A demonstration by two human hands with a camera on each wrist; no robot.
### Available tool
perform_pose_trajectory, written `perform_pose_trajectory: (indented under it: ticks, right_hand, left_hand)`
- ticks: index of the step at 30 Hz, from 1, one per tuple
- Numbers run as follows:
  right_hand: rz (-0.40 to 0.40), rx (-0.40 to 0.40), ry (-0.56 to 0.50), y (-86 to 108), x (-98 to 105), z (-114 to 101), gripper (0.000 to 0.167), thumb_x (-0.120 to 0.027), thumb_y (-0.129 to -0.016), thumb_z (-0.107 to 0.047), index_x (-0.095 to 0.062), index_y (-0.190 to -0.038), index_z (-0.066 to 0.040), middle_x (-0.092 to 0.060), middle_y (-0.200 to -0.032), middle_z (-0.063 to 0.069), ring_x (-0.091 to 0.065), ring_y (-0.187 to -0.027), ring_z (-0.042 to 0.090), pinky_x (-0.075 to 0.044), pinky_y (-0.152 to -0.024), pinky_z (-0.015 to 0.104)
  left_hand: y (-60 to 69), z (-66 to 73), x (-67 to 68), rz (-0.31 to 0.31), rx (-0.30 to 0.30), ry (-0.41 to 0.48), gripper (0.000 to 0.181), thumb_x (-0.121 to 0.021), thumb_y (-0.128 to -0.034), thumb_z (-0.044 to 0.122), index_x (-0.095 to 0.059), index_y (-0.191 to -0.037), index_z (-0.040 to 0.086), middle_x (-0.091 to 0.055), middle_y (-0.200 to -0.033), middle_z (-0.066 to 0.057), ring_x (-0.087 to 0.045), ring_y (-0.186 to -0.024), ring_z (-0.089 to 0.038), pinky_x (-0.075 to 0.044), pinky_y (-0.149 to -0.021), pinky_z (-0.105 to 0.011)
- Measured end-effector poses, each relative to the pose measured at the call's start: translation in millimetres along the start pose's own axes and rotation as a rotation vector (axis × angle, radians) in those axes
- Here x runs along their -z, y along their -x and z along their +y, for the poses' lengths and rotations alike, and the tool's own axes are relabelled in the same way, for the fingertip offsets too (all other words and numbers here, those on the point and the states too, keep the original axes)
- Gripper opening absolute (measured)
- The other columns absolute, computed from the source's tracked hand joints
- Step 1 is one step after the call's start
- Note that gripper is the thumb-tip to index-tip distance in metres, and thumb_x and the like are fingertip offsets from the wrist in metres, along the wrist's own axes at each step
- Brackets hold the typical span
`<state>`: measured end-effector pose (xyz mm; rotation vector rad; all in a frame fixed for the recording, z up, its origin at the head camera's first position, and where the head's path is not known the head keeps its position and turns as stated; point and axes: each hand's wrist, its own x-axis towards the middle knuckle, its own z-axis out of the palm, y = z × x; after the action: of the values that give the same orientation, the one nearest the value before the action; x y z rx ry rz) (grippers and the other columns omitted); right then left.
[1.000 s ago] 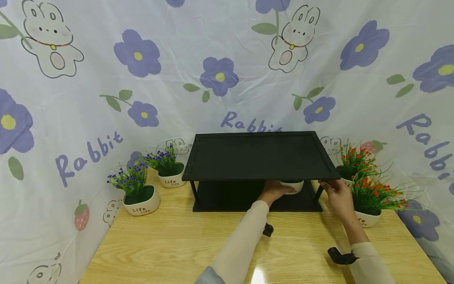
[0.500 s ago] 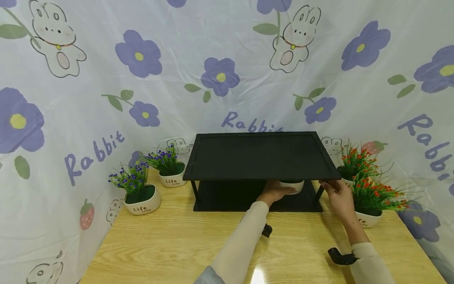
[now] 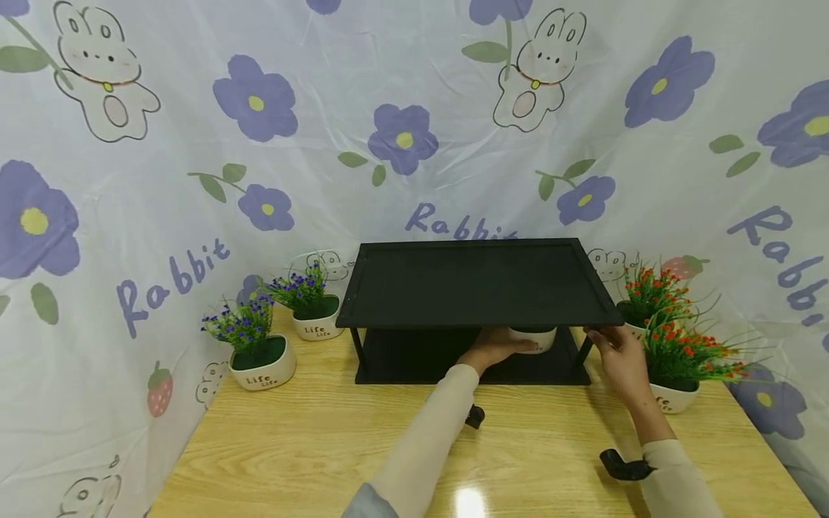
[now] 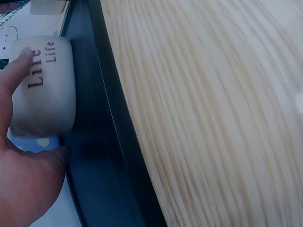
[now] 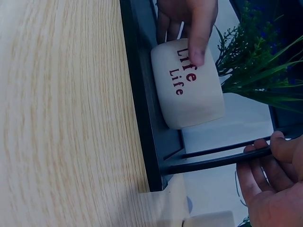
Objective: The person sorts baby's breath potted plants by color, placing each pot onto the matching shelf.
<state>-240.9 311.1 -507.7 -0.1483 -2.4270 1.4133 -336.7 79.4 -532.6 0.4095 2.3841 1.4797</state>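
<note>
Inside a black two-tier shelf (image 3: 473,280), a white plant pot (image 5: 189,90) lettered "Life Life" stands on the lower board. Its green foliage (image 5: 265,61) with small blue flowers shows in the right wrist view, while the upper board hides it from the head view. My left hand (image 3: 492,349) reaches in from the left. One extended digit touches the pot's front, and another sits apart from it in the left wrist view. At the shelf's right end, my right hand (image 5: 279,179) grips a slim black post (image 5: 218,161) between thumb and fingers.
Two white pots with blue-flowered plants (image 3: 259,363) (image 3: 317,327) stand left of the shelf. Two with red-flowered plants (image 3: 673,394) (image 3: 650,295) stand at the right, close to my right hand. A rabbit-print cloth (image 3: 414,86) hangs behind the wooden table (image 3: 291,446).
My left wrist and forearm have shifted slightly left, while the pot stays on the lower board. The right hand keeps its hold on the post.
</note>
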Motion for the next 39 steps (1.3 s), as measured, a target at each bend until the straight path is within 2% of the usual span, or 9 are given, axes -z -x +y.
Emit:
perform_pose_trajectory:
  ticks: [5,9,13,16,20,26,31,36,39]
  right_hand:
    - [-0.004,-0.010,-0.010,-0.7,-0.5,-0.9,0.043,-0.050,-0.115,-0.027,-0.054,-0.153,-0.007,-0.063,-0.145,0.021,-0.051,-0.115,-0.007,-0.051,-0.112,0.059]
    - [0.002,-0.010,-0.002,-0.9,-1.3,-1.1,0.043,-0.050,-0.115,-0.027,-0.054,-0.153,-0.006,-0.063,-0.145,0.023,-0.061,-0.126,0.020,-0.051,-0.112,0.059]
    - [0.008,-0.008,0.006,-0.5,-1.6,0.3,0.043,-0.049,-0.115,-0.026,-0.054,-0.152,-0.005,-0.063,-0.144,0.023,-0.058,-0.134,0.039,-0.050,-0.112,0.059]
    - [0.010,-0.010,0.007,0.5,-1.4,0.2,0.041,-0.050,-0.115,-0.025,-0.055,-0.151,-0.006,-0.063,-0.143,0.023,-0.060,-0.132,0.034,-0.051,-0.113,0.058]
    - [0.009,-0.003,0.009,0.8,-1.0,-0.3,0.041,-0.051,-0.115,-0.026,-0.056,-0.151,-0.006,-0.064,-0.143,0.023,-0.059,-0.123,0.010,-0.050,-0.112,0.059]
    - [0.005,0.008,0.000,-0.1,-1.5,-0.9,0.041,-0.051,-0.115,-0.026,-0.056,-0.150,-0.005,-0.064,-0.143,0.023,-0.047,-0.111,-0.013,-0.050,-0.112,0.061]
    - [0.005,0.005,-0.001,-0.7,-1.8,-1.7,0.041,-0.050,-0.115,-0.025,-0.056,-0.150,-0.004,-0.064,-0.143,0.024,-0.048,-0.112,-0.012,-0.050,-0.112,0.061]
    - [0.006,-0.005,0.002,-0.4,-1.4,-1.4,0.041,-0.050,-0.115,-0.025,-0.055,-0.151,-0.005,-0.063,-0.143,0.024,-0.057,-0.122,0.009,-0.050,-0.113,0.060]
    - [0.010,-0.005,0.004,-0.3,-1.8,-1.2,0.040,-0.050,-0.115,-0.024,-0.056,-0.150,-0.005,-0.064,-0.142,0.024,-0.056,-0.119,0.003,-0.050,-0.113,0.060]
  left_hand:
    - [10.6,-7.6,15.2,0.031,-0.048,-0.041,0.088,-0.080,-0.0976,0.032,-0.030,-0.169,0.022,-0.038,-0.170,-0.006,-0.040,-0.156,-0.030,-0.041,-0.125,-0.050]
    - [19.3,-14.5,27.2,0.083,-0.091,-0.071,0.078,-0.078,-0.0991,0.030,-0.038,-0.166,0.020,-0.042,-0.167,-0.008,-0.043,-0.155,-0.032,-0.044,-0.123,-0.050]
    - [29.5,-21.2,38.6,0.134,-0.107,-0.050,0.052,-0.073,-0.1033,0.024,-0.058,-0.151,0.010,-0.062,-0.147,-0.014,-0.064,-0.132,-0.033,-0.058,-0.107,-0.045]
    - [38.1,-24.7,48.6,0.165,-0.131,0.011,0.035,-0.068,-0.1060,0.015,-0.065,-0.138,0.000,-0.071,-0.125,-0.018,-0.074,-0.109,-0.030,-0.063,-0.092,-0.039]
    - [49.9,-25.9,62.4,0.175,-0.188,0.046,0.024,-0.063,-0.1082,0.011,-0.071,-0.123,-0.006,-0.074,-0.104,-0.019,-0.077,-0.087,-0.026,-0.065,-0.078,-0.034]
    - [67.3,-25.7,80.8,0.159,-0.208,0.010,0.026,-0.061,-0.1091,0.016,-0.075,-0.115,-0.005,-0.073,-0.091,-0.011,-0.074,-0.077,-0.016,-0.064,-0.073,-0.030]
    - [82.3,-24.7,97.1,0.126,-0.225,0.007,0.020,-0.064,-0.1079,0.016,-0.077,-0.111,0.001,-0.074,-0.089,-0.010,-0.072,-0.074,-0.014,-0.064,-0.070,-0.028]
    - [98.6,-27.6,112.2,0.094,-0.241,0.019,0.015,-0.065,-0.1074,0.016,-0.076,-0.110,0.005,-0.075,-0.090,-0.012,-0.074,-0.074,-0.017,-0.065,-0.071,-0.032]
    - [110.2,-31.4,121.2,0.102,-0.233,0.041,0.016,-0.066,-0.1070,0.016,-0.075,-0.112,0.004,-0.075,-0.092,-0.013,-0.074,-0.076,-0.018,-0.065,-0.071,-0.034]
